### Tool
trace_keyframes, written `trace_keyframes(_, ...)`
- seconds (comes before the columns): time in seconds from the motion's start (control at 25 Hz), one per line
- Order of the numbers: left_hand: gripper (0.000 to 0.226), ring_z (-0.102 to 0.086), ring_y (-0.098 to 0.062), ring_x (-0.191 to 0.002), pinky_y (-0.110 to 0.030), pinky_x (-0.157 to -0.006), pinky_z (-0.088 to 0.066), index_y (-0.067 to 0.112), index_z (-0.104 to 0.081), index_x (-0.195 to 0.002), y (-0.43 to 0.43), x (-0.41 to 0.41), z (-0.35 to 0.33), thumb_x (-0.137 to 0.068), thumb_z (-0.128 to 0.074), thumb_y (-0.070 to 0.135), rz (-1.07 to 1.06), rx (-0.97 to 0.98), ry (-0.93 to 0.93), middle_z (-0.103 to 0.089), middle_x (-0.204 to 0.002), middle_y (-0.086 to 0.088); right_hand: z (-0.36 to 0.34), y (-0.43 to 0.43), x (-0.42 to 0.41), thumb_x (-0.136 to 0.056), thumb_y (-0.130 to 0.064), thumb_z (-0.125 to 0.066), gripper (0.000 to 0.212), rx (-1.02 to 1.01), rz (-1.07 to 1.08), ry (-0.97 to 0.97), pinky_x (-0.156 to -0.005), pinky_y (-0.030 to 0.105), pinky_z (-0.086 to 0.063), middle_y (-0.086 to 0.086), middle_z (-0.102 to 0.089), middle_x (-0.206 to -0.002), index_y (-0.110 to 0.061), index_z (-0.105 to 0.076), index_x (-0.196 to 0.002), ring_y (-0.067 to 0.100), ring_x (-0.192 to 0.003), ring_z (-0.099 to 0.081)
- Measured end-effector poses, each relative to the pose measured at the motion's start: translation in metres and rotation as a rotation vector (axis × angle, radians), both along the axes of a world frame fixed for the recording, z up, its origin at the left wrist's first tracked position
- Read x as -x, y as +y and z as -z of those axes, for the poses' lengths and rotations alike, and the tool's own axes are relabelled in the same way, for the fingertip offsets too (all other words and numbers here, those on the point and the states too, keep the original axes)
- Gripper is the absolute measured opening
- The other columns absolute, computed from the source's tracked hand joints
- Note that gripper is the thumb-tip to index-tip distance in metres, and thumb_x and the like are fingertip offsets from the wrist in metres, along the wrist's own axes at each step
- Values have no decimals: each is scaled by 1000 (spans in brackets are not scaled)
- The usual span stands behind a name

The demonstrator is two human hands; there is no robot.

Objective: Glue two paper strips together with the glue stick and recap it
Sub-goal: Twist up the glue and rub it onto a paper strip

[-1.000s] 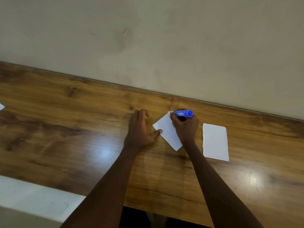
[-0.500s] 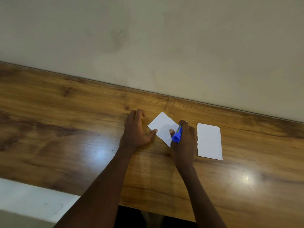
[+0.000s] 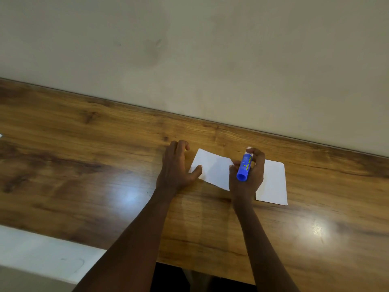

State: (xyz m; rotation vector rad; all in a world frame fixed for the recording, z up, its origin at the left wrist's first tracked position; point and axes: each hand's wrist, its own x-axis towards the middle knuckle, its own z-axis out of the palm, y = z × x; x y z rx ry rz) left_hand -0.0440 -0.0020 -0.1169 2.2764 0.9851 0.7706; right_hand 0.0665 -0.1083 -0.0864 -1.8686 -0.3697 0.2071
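- Since 0.5 s ago the glue stick (image 3: 244,167) swings up out of its low slant over the paper and now stands steeper, blue base toward the camera, pale tip pointing to the far wall.
- Right hand (image 3: 248,175) is curled around the stick's barrel, thumb on the near side, fingers wrapped behind; it hovers between the 2 strips.
- Left hand (image 3: 175,165) lies spread and flat on the worktop (image 3: 84,165), holding nothing, its thumb pressing the near-left edge of the left paper strip (image 3: 212,167) to pin it.
- That strip sits skewed; the right paper strip (image 3: 273,182) lies flat just beside it, partly behind the right hand, apart from the first.
- No cap is visible anywhere.
- My read: gluing of the left strip is in hand or just ending; whether glue is on the paper I cannot tell.
- Next move calls for laying the right strip onto the glued one, edges aligned, pressing down, then finding the cap.
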Motion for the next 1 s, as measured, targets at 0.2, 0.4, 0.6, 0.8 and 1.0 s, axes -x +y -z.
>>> trace_keyframes(0.2,55,-41,-16,-85,-30,-71,-38,16,-38,-96,-1,-1,-1,-57,-64,46,-18,14,2,-54,-95,-15,-12,26,-49,-72,7,-61,45,203,-505,-292,-80,33,-49,21,-58,-111,-2,-47,-114,34,-92,-60)
trace_keyframes(0.4,57,-41,-15,-86,-31,-72,-41,18,-37,-97,0,0,1,-56,-62,48,-14,8,14,-53,-96,-13,-10,37,-41,-70,-5,-70,42,192,-498,-457,-77,28,-47,14,-61,-100,-1,-53,-108,22,-89,-57)
trace_keyframes(0.6,57,-39,-16,-87,-30,-72,-36,9,-44,-99,-2,0,-3,-56,-68,40,-3,27,32,-50,-97,-13,-5,24,-8,-76,-15,-59,8,-91,-572,189,-50,11,-42,3,-58,-70,-20,-53,-77,3,-50,-54)
trace_keyframes(0.8,58,-40,-15,-87,-30,-73,-36,20,-34,-97,0,1,-1,-55,-67,43,18,36,23,-49,-97,-11,3,26,-8,-76,-4,-65,10,78,-608,124,-52,10,-44,-6,-57,-65,-10,-59,-70,-6,-53,-57)
trace_keyframes(1.0,58,-41,-15,-86,-29,-73,-36,12,-42,-100,0,1,-1,-57,-63,44,23,29,26,-50,-97,-12,4,26,-5,-77,-10,-66,18,139,-634,65,-55,10,-45,5,-63,-78,2,-64,-89,6,-62,-57)
